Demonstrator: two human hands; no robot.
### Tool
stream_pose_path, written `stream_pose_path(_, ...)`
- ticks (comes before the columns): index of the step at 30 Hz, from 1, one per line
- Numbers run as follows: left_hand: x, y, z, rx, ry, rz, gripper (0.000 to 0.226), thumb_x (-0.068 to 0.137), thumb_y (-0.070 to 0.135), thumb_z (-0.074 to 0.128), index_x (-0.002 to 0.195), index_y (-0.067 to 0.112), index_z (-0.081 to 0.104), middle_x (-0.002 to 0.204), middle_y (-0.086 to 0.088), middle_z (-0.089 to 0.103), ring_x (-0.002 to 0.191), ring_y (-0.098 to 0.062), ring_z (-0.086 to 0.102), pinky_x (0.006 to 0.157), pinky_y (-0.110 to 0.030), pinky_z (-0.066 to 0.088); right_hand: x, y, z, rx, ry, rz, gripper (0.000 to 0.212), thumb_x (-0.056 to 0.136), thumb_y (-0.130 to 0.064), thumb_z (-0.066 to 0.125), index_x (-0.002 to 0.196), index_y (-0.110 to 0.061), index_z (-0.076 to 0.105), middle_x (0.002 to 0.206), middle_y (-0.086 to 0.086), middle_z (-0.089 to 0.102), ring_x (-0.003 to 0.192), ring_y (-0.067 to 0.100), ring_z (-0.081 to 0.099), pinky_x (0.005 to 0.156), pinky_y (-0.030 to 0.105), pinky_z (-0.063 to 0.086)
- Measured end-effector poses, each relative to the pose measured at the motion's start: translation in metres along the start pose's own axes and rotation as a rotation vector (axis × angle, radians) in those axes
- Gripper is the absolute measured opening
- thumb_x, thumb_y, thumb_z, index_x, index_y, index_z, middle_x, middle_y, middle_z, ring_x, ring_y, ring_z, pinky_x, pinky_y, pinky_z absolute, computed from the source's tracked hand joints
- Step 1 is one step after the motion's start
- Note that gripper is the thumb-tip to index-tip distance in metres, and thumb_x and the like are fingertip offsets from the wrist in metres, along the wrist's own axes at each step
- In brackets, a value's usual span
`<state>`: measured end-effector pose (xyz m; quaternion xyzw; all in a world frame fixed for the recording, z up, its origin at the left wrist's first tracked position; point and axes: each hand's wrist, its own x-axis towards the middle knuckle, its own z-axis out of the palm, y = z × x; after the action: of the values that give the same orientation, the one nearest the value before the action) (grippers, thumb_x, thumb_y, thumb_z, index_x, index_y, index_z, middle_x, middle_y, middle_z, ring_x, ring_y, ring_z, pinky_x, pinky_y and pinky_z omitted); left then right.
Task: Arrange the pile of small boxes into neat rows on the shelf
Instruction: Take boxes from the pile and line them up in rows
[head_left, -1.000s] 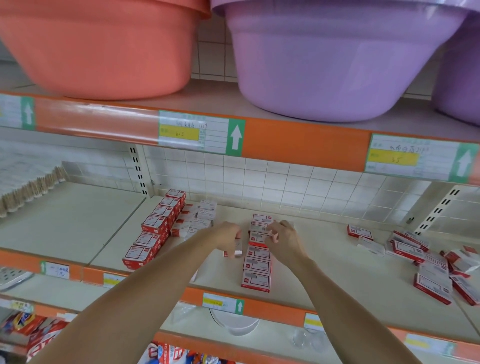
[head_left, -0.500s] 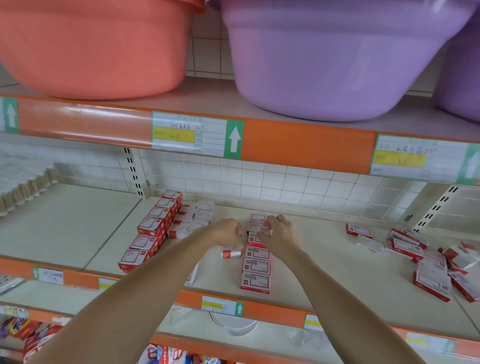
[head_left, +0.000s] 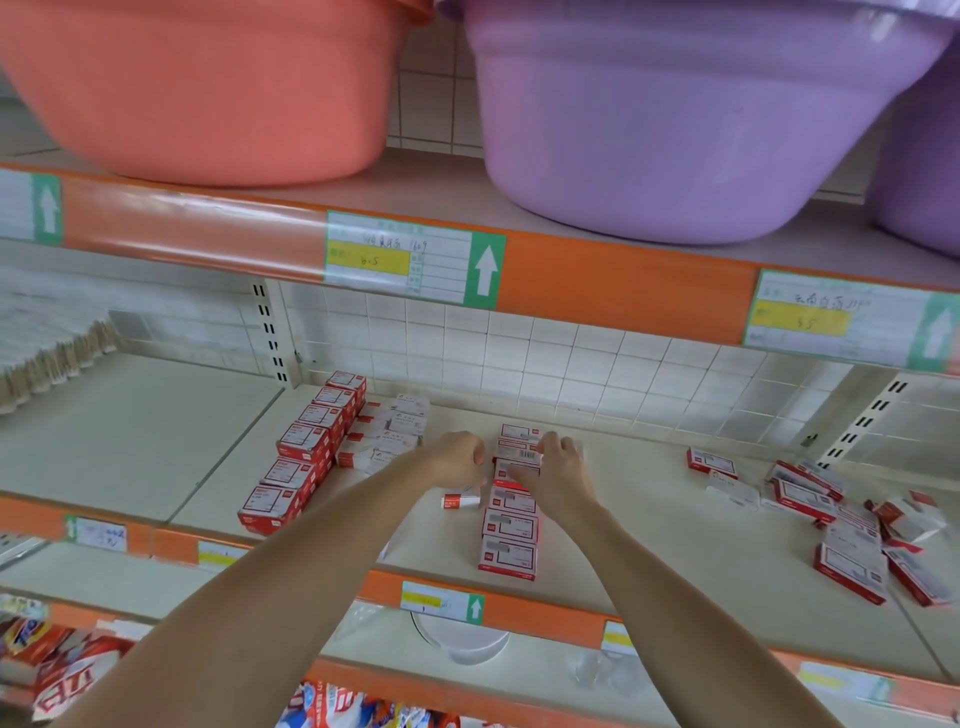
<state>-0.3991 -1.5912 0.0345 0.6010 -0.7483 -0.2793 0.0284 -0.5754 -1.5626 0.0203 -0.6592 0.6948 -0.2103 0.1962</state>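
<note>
Shelf (head_left: 649, 545): box row (head_left: 511, 525) under right hand (head_left: 558, 467) grip.

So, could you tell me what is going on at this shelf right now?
A person is sorting small red-and-white boxes into rows on the shelf. The right hand rests on the far boxes of the middle row; whether it holds one is unclear. The left hand is just beside that row, fingers curled, near a lone box lying on its side. A finished row stands at the left, and a loose pile waits at the right.
</note>
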Motion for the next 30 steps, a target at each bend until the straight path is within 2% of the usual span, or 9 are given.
stream_pose_path(4, -0.003, 0.005, 0.002, -0.015, 0.05, 0.004, 0.021, 0.096, 0.024, 0.054, 0.112, 0.012, 0.058, 0.108, -0.005, 0.063, 0.1, -0.024, 0.062, 0.082, -0.033, 0.05, 0.004, 0.004, -0.004, 0.012, 0.05, 0.036, 0.036, 0.097, -0.036, 0.054, 0.124, -0.011, 0.051, 0.126, 0.009, 0.049, 0.116, 0.024, 0.045, 0.093, 0.035, 0.043)
stream_pose_path(7, -0.003, 0.006, 0.004, -0.018, 0.1, 0.01, 0.017, 0.096, 0.021, 0.051, 0.108, 0.011, 0.059, 0.103, -0.006, 0.064, 0.097, -0.024, 0.064, 0.08, -0.034, 0.052, 0.009, 0.004, -0.01, -0.012, 0.054, 0.03, 0.029, 0.098, -0.027, 0.05, 0.122, -0.01, 0.054, 0.126, 0.01, 0.051, 0.117, 0.025, 0.043, 0.095, 0.037, 0.044)
stream_pose_path(13, 0.0, 0.006, 0.001, 0.006, 0.208, 0.039, 0.026, 0.093, 0.022, 0.06, 0.117, 0.011, 0.058, 0.114, -0.006, 0.062, 0.103, -0.023, 0.06, 0.09, -0.036, 0.052, 0.025, -0.003, -0.015, -0.088, 0.003, -0.008, 0.036, 0.094, -0.018, 0.051, 0.13, -0.012, 0.054, 0.13, 0.006, 0.052, 0.124, 0.026, 0.042, 0.1, 0.038, 0.043)
stream_pose_path(18, 0.005, 0.003, -0.001, -0.009, 0.209, 0.05, 0.032, 0.091, 0.022, 0.059, 0.122, 0.012, 0.056, 0.119, -0.004, 0.06, 0.105, -0.021, 0.058, 0.088, -0.033, 0.05, 0.04, -0.008, -0.008, -0.177, -0.037, -0.032, 0.041, 0.095, -0.02, 0.049, 0.136, -0.017, 0.049, 0.133, 0.005, 0.052, 0.124, 0.026, 0.043, 0.102, 0.041, 0.041)
stream_pose_path(23, 0.012, 0.0, -0.002, -0.037, 0.178, 0.043, 0.039, 0.089, 0.021, 0.061, 0.126, 0.013, 0.055, 0.124, -0.004, 0.058, 0.11, -0.022, 0.056, 0.094, -0.037, 0.05, 0.053, -0.004, -0.002, -0.196, -0.057, -0.005, 0.042, 0.096, -0.016, 0.046, 0.138, -0.018, 0.047, 0.133, 0.005, 0.054, 0.124, 0.027, 0.047, 0.1, 0.042, 0.045)
stream_pose_path(26, 0.014, -0.003, -0.002, -0.029, 0.171, 0.05, 0.037, 0.09, 0.019, 0.058, 0.126, 0.012, 0.055, 0.124, -0.004, 0.058, 0.111, -0.022, 0.055, 0.095, -0.036, 0.049, 0.063, 0.002, -0.004, -0.198, -0.083, -0.038, 0.038, 0.101, -0.024, 0.044, 0.139, -0.02, 0.048, 0.135, 0.003, 0.056, 0.125, 0.027, 0.047, 0.1, 0.042, 0.044)
stream_pose_path(30, 0.017, -0.003, -0.001, -0.052, 0.161, 0.039, 0.035, 0.089, 0.015, 0.057, 0.124, 0.013, 0.054, 0.12, -0.003, 0.057, 0.109, -0.021, 0.054, 0.094, -0.035, 0.049, 0.07, 0.004, -0.004, -0.251, -0.134, -0.081, 0.04, 0.101, -0.024, 0.05, 0.141, -0.022, 0.047, 0.137, 0.003, 0.055, 0.126, 0.027, 0.046, 0.102, 0.041, 0.043)
